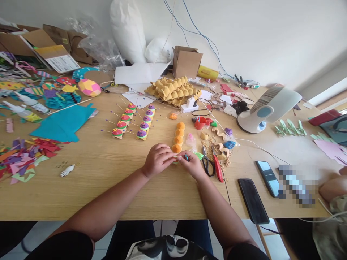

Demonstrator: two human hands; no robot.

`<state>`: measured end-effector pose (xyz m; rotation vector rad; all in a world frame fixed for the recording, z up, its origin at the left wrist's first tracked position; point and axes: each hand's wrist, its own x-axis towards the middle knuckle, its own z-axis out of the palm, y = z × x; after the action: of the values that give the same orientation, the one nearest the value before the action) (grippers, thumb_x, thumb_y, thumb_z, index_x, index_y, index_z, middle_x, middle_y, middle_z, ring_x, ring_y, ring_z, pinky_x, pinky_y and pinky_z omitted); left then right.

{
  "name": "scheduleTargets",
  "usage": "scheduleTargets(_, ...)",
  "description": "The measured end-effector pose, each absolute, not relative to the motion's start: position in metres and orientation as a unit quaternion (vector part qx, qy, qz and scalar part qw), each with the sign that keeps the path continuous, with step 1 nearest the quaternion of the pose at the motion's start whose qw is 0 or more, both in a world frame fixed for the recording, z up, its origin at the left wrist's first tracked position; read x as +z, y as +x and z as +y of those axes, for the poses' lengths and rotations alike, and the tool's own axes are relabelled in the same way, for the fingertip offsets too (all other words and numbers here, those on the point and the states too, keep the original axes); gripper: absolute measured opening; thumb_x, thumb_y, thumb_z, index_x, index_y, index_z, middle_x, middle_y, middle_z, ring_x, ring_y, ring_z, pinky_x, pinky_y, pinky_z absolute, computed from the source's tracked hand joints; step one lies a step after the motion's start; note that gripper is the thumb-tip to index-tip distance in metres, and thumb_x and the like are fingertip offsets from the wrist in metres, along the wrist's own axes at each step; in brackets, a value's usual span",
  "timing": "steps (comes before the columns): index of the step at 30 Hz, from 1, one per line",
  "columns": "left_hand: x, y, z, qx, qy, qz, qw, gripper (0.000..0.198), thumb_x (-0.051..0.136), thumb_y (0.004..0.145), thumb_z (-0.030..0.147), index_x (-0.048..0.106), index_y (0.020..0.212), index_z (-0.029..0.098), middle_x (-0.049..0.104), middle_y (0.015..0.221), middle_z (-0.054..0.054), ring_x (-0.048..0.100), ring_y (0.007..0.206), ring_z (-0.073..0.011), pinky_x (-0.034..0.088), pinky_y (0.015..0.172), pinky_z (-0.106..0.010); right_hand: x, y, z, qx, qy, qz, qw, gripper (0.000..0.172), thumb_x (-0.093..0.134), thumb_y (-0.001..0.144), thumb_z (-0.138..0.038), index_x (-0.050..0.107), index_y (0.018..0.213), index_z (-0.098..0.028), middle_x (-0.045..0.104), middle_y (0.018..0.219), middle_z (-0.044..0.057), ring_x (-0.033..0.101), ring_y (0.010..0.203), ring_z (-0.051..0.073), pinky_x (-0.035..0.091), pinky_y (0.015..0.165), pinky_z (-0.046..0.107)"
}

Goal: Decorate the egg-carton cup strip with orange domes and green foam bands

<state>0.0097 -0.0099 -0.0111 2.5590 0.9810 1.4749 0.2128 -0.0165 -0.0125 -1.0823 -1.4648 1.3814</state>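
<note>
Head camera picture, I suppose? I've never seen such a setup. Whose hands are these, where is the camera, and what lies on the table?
No machine here: a person wears a camera on the head, looking down at their own hands. The left hand and right hand meet over a wooden table, pinching a thin stick with a blue tip between them. Just beyond stands a row of orange balls; to the right lie scissors and a red cutter. Farther off are painted caterpillars, paper scraps, two phones and a small fan.
</note>
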Motion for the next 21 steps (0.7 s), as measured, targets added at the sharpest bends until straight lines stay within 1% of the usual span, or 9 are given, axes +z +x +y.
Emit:
scheduleTargets(3, -0.0104, 0.0098, -0.0103, 0.475, 0.821, 0.316, 0.019, 0.022, 0.077, 0.087, 0.022, 0.075, 0.109, 0.025, 0.077, 0.092, -0.002, 0.065, 0.097, -0.0210, 0.054, 0.087, -0.038, -0.0121, 0.2126, -0.0167, 0.556, -0.432, -0.574, 0.419, 0.037, 0.078, 0.079, -0.055, 0.070, 0.084, -0.019, 0.069, 0.075, 0.001, 0.053, 0.063, 0.012, 0.041, 0.060, 0.025)
scheduleTargets(7, -0.0117, 0.0083, -0.0105, 0.475, 0.823, 0.310, 0.020, 0.014, 0.075, 0.089, 0.022, 0.076, 0.103, 0.025, 0.077, 0.089, -0.001, 0.065, 0.097, -0.0209, 0.054, 0.087, -0.038, -0.0100, 0.2136, -0.0165, 0.536, -0.433, -0.598, 0.408, 0.043, 0.074, 0.082, -0.060, 0.070, 0.073, -0.018, 0.061, 0.064, 0.000, 0.049, 0.059, 0.011, 0.039, 0.058, 0.026)
scheduleTargets(9, -0.0124, 0.0079, -0.0100, 0.476, 0.823, 0.309, 0.024, 0.012, 0.075, 0.089, 0.022, 0.075, 0.100, 0.025, 0.077, 0.088, -0.001, 0.065, 0.096, -0.0210, 0.054, 0.087, -0.039, -0.0086, 0.2140, -0.0164, 0.520, -0.431, -0.617, 0.403, 0.046, 0.069, 0.085, -0.062, 0.071, 0.072, -0.018, 0.059, 0.061, -0.001, 0.048, 0.058, 0.012, 0.040, 0.059, 0.026)
scheduleTargets(13, -0.0137, 0.0090, -0.0083, 0.479, 0.821, 0.308, 0.044, 0.016, 0.075, 0.088, 0.019, 0.075, 0.103, 0.024, 0.077, 0.090, -0.002, 0.064, 0.096, -0.0208, 0.054, 0.086, -0.038, -0.0063, 0.2144, -0.0158, 0.506, -0.427, -0.638, 0.393, 0.045, 0.065, 0.089, -0.060, 0.070, 0.078, -0.017, 0.063, 0.068, 0.001, 0.052, 0.063, 0.013, 0.042, 0.062, 0.026)
scheduleTargets(17, -0.0155, 0.0102, -0.0064, 0.473, 0.817, 0.322, 0.072, 0.015, 0.073, 0.090, 0.018, 0.075, 0.104, 0.022, 0.076, 0.091, -0.004, 0.064, 0.094, -0.0195, 0.054, 0.085, -0.037, -0.0078, 0.2141, -0.0143, 0.511, -0.435, -0.622, 0.403, 0.040, 0.071, 0.085, -0.058, 0.067, 0.087, -0.018, 0.068, 0.078, 0.002, 0.058, 0.070, 0.014, 0.046, 0.068, 0.027)
scheduleTargets(19, -0.0157, 0.0099, -0.0058, 0.474, 0.815, 0.326, 0.074, 0.013, 0.072, 0.090, 0.020, 0.075, 0.102, 0.022, 0.075, 0.091, -0.004, 0.064, 0.094, -0.0194, 0.054, 0.085, -0.037, -0.0096, 0.2140, -0.0135, 0.507, -0.439, -0.623, 0.403, 0.040, 0.071, 0.085, -0.058, 0.067, 0.085, -0.018, 0.068, 0.077, 0.001, 0.057, 0.069, 0.013, 0.046, 0.067, 0.026)
scheduleTargets(21, -0.0150, 0.0091, -0.0057, 0.477, 0.813, 0.326, 0.070, 0.010, 0.073, 0.090, 0.021, 0.075, 0.100, 0.021, 0.075, 0.089, -0.004, 0.064, 0.093, -0.0195, 0.054, 0.085, -0.037, -0.0111, 0.2140, -0.0130, 0.502, -0.439, -0.631, 0.397, 0.043, 0.066, 0.088, -0.060, 0.068, 0.080, -0.018, 0.065, 0.071, 0.001, 0.054, 0.065, 0.013, 0.043, 0.064, 0.026)
